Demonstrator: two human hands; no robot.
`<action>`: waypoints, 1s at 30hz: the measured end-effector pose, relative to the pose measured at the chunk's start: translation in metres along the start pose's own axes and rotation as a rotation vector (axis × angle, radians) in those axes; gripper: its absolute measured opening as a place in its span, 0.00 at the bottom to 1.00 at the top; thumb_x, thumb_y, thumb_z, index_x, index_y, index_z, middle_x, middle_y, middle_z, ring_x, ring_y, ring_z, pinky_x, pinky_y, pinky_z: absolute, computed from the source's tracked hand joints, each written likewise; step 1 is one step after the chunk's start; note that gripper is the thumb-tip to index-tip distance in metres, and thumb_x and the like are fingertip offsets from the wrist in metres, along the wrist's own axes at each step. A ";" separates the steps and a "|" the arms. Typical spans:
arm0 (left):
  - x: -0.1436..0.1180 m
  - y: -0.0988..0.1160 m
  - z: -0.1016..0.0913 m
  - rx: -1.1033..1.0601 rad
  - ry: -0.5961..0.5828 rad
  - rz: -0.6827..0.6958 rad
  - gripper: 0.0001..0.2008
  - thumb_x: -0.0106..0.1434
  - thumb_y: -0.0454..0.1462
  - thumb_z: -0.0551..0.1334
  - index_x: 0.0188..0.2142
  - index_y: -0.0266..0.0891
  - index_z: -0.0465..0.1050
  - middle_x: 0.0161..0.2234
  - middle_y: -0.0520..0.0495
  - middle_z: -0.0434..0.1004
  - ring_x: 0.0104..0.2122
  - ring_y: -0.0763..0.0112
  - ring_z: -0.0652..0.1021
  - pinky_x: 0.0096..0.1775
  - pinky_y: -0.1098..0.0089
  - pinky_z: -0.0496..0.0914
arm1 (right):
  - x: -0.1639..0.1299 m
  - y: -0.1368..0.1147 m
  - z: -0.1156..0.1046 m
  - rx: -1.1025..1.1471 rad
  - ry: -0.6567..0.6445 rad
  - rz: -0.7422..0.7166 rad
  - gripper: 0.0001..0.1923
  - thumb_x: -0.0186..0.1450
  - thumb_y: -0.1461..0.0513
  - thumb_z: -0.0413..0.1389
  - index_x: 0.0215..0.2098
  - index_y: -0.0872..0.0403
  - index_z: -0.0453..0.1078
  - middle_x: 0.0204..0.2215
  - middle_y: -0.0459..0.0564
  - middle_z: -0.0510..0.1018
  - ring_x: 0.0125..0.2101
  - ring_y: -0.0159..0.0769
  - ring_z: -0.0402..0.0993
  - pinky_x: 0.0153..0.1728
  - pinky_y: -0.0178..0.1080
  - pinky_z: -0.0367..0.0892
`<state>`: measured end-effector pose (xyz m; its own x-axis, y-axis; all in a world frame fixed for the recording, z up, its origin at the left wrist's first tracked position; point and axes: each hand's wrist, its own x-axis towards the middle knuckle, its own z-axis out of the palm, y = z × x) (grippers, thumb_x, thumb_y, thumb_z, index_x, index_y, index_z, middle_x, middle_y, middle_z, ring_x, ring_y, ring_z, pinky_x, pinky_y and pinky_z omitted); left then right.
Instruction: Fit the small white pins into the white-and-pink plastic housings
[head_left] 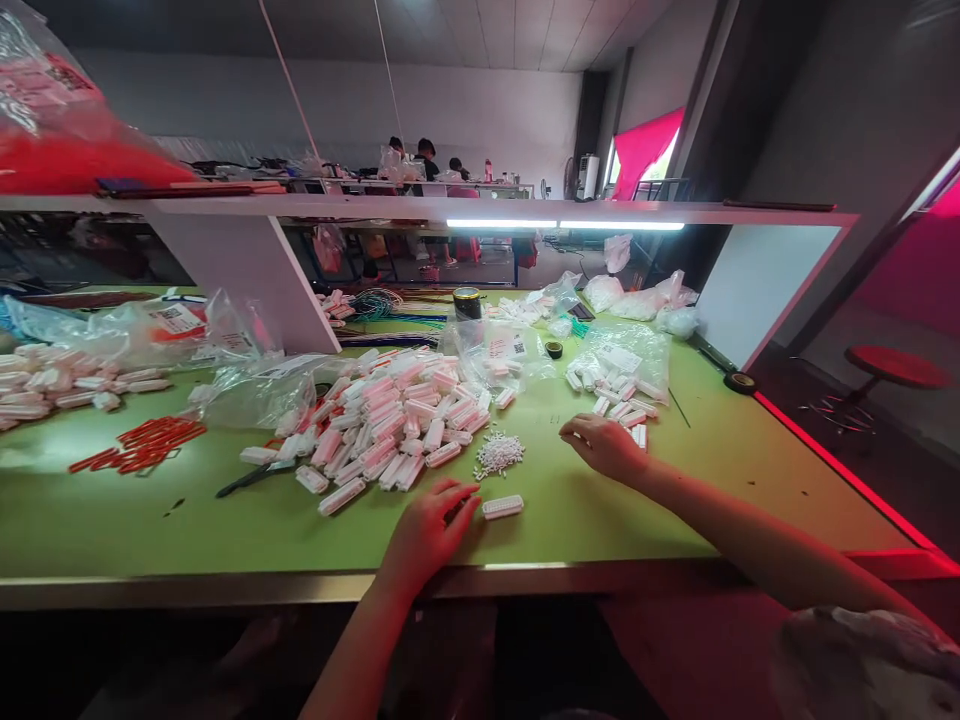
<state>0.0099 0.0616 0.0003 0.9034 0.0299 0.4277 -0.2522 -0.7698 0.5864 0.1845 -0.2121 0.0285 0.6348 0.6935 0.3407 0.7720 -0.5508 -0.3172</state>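
Note:
My left hand rests on the green table near its front edge, fingers curled over a small dark object; its fingertips almost touch a single white connector. My right hand lies palm down further right, fingers bent, beside a few white connectors that spill from a clear bag. Between the hands sits a small heap of tiny white pieces. A large pile of white and pink connectors lies just beyond my left hand.
Red strips and black pliers lie at left, with more connectors and plastic bags. Tape rolls stand at the back under a white shelf. People sit far behind. A red stool stands right.

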 end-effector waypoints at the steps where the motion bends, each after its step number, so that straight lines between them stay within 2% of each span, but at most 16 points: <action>1: 0.000 0.001 0.000 -0.004 -0.035 -0.005 0.15 0.68 0.46 0.59 0.45 0.42 0.81 0.40 0.44 0.81 0.36 0.66 0.81 0.40 0.69 0.76 | 0.001 0.000 0.001 0.001 0.007 0.006 0.10 0.71 0.63 0.52 0.40 0.52 0.76 0.37 0.52 0.81 0.39 0.40 0.76 0.41 0.38 0.67; 6: 0.002 0.005 0.002 0.029 -0.142 0.022 0.18 0.63 0.48 0.65 0.50 0.46 0.79 0.47 0.45 0.79 0.44 0.62 0.80 0.48 0.66 0.74 | -0.001 -0.004 0.007 0.021 -0.038 0.010 0.09 0.70 0.64 0.54 0.39 0.52 0.77 0.37 0.51 0.80 0.37 0.39 0.76 0.40 0.37 0.67; 10: 0.004 0.005 0.003 0.033 -0.187 0.051 0.12 0.66 0.45 0.63 0.45 0.45 0.81 0.44 0.45 0.79 0.42 0.64 0.79 0.46 0.67 0.73 | 0.004 -0.020 0.022 0.077 -0.124 -0.029 0.09 0.69 0.66 0.54 0.39 0.53 0.77 0.38 0.51 0.80 0.37 0.38 0.76 0.40 0.37 0.66; 14: 0.002 0.007 0.002 0.006 -0.188 0.022 0.11 0.66 0.42 0.63 0.44 0.44 0.80 0.42 0.46 0.79 0.41 0.64 0.79 0.46 0.67 0.73 | 0.018 -0.044 0.040 0.148 -0.137 -0.106 0.09 0.70 0.66 0.53 0.40 0.53 0.76 0.38 0.50 0.79 0.38 0.36 0.76 0.41 0.36 0.66; 17: 0.000 0.005 0.003 -0.003 -0.118 0.005 0.10 0.65 0.41 0.64 0.44 0.43 0.79 0.42 0.46 0.78 0.40 0.65 0.79 0.45 0.68 0.74 | 0.025 -0.058 0.050 0.136 -0.151 -0.183 0.07 0.70 0.65 0.54 0.40 0.53 0.75 0.39 0.50 0.78 0.38 0.36 0.75 0.40 0.36 0.66; 20: -0.001 0.000 0.006 0.006 0.008 0.041 0.09 0.67 0.39 0.63 0.44 0.41 0.78 0.41 0.46 0.78 0.40 0.67 0.79 0.44 0.69 0.75 | 0.025 -0.063 0.057 0.047 -0.163 -0.231 0.07 0.71 0.64 0.54 0.38 0.54 0.75 0.38 0.52 0.77 0.37 0.37 0.73 0.38 0.36 0.65; 23: -0.004 -0.002 0.007 0.087 0.153 0.178 0.08 0.70 0.36 0.60 0.46 0.41 0.76 0.41 0.45 0.77 0.41 0.68 0.79 0.45 0.68 0.75 | 0.022 -0.061 0.062 -0.029 -0.146 -0.270 0.08 0.72 0.64 0.53 0.38 0.54 0.74 0.37 0.52 0.77 0.37 0.38 0.72 0.38 0.37 0.65; 26: -0.010 0.000 0.004 0.248 0.295 0.371 0.12 0.69 0.32 0.60 0.51 0.41 0.73 0.41 0.44 0.78 0.42 0.67 0.79 0.46 0.66 0.75 | 0.020 -0.058 0.063 -0.072 -0.127 -0.317 0.09 0.72 0.64 0.52 0.39 0.54 0.74 0.37 0.52 0.77 0.37 0.38 0.72 0.38 0.38 0.64; 30: -0.019 0.007 -0.003 0.415 0.364 0.578 0.18 0.68 0.27 0.60 0.55 0.40 0.71 0.41 0.44 0.79 0.45 0.64 0.79 0.48 0.65 0.75 | 0.020 -0.056 0.064 -0.075 -0.115 -0.342 0.10 0.73 0.63 0.50 0.40 0.55 0.74 0.37 0.52 0.77 0.37 0.39 0.72 0.37 0.38 0.65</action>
<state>-0.0097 0.0580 -0.0014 0.4806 -0.2951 0.8258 -0.4319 -0.8992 -0.0699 0.1517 -0.1373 -0.0036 0.3350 0.8887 0.3131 0.9419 -0.3075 -0.1352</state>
